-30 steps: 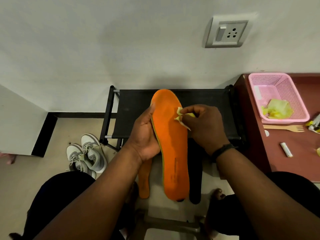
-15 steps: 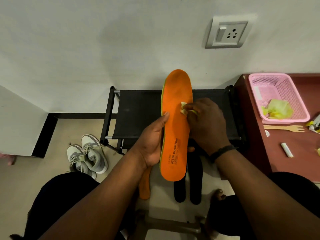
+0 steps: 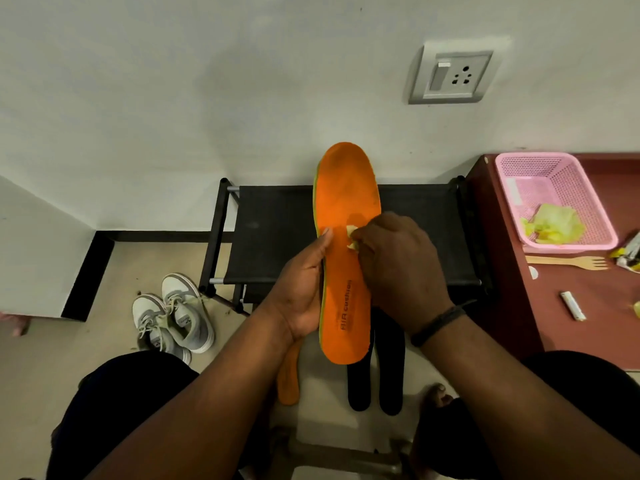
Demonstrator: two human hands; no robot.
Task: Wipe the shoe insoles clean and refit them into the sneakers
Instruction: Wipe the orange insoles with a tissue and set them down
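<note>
now my left hand (image 3: 304, 292) grips the orange insole (image 3: 346, 251) upright, toe toward the wall; my right hand (image 3: 398, 268) pinches the yellow wipe (image 3: 352, 237), lower on it than before.

A plain white wall (image 3: 173, 98) carries a grey socket plate (image 3: 452, 76). Below it runs a black skirting (image 3: 156, 236) over a beige floor (image 3: 52, 358). A black rack (image 3: 273, 230) stands against the wall, beside a reddish-brown desk (image 3: 588, 323).

The orange insole (image 3: 346, 237) bears dark lettering along its heel half reading "AIR cushion" (a fainter line beside it is too small to read).
</note>
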